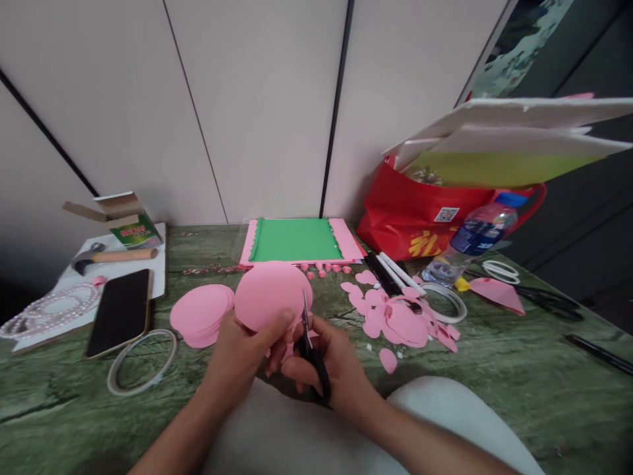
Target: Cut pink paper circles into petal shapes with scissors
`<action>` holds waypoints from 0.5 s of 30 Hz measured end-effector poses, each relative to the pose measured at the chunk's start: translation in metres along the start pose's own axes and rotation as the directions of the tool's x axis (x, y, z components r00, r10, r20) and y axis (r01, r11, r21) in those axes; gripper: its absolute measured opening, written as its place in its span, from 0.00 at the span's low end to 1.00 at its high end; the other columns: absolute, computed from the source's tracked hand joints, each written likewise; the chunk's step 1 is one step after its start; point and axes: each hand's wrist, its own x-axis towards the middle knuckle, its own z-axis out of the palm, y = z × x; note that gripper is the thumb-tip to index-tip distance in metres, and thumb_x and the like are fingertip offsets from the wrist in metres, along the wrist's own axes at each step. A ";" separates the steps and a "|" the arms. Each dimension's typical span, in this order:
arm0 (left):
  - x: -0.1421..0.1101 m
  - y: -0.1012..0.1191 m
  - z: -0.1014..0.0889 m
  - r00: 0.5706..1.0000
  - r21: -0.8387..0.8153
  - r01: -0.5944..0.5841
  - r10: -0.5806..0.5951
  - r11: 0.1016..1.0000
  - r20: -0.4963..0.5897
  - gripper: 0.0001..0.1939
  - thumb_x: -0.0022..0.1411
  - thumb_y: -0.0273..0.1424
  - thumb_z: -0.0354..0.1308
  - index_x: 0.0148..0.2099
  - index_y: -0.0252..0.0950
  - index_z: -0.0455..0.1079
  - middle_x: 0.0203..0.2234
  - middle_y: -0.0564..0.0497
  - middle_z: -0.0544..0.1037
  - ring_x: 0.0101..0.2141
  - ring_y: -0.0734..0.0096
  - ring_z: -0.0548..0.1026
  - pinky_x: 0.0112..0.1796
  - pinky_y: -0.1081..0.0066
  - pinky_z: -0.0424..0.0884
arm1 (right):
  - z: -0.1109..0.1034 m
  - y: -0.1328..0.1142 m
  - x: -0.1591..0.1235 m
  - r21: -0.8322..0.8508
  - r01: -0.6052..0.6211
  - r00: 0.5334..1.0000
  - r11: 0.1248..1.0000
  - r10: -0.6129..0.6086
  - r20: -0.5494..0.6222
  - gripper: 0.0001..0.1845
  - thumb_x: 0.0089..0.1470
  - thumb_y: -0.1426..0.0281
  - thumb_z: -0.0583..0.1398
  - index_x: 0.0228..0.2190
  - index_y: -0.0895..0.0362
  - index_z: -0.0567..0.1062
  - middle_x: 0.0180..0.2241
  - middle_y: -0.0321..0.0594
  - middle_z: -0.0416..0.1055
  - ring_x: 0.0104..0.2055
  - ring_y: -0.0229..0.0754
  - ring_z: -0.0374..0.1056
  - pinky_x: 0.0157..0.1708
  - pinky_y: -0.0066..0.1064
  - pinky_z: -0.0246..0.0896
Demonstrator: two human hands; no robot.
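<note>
My left hand [247, 349] pinches a round pink paper disc [270, 293] by its lower edge, thumb on top. Black-handled scissors [316, 366] are in my right hand [331, 363], their blades pointing up along the disc's right side. Whether the blades bite into the paper is hard to make out. Left of my left hand lies a stack of pink paper circles [200, 313]. To the right of my right hand is a loose pile of pink paper scraps [395, 323], with a small pink piece [388, 360] apart from it.
Behind the disc lies a green sheet [297, 239] on pink paper. Left are a tape roll [142, 363], phone [120, 313], hammer [116, 257], bead string [49, 309] and small box [131, 221]. Right are a red bag [395, 211], water bottle [477, 237], markers [388, 274] and another tape roll [457, 305].
</note>
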 end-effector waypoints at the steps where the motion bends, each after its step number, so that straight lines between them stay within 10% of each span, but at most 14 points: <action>1: 0.000 0.002 0.000 1.000 0.031 0.004 -0.003 1.000 -0.026 0.18 0.51 0.36 0.57 0.15 0.33 0.63 0.05 0.57 0.62 0.09 0.82 0.57 0.12 0.79 0.51 | 0.000 0.000 0.000 -0.001 -0.004 1.000 1.000 0.004 0.001 0.23 0.36 0.59 0.67 0.28 0.55 0.61 0.20 0.32 0.67 0.17 0.32 0.58 0.16 0.23 0.54; 15: 0.000 0.009 -0.002 0.995 0.202 0.028 -0.007 0.979 -0.104 0.16 0.42 0.33 0.60 0.13 0.34 0.58 0.06 0.60 0.56 0.11 0.84 0.51 0.11 0.79 0.46 | -0.002 -0.011 0.000 -0.027 0.062 0.998 0.998 -0.063 -0.029 0.24 0.36 0.66 0.68 0.34 0.57 0.63 0.23 0.32 0.64 0.23 0.32 0.57 0.22 0.23 0.49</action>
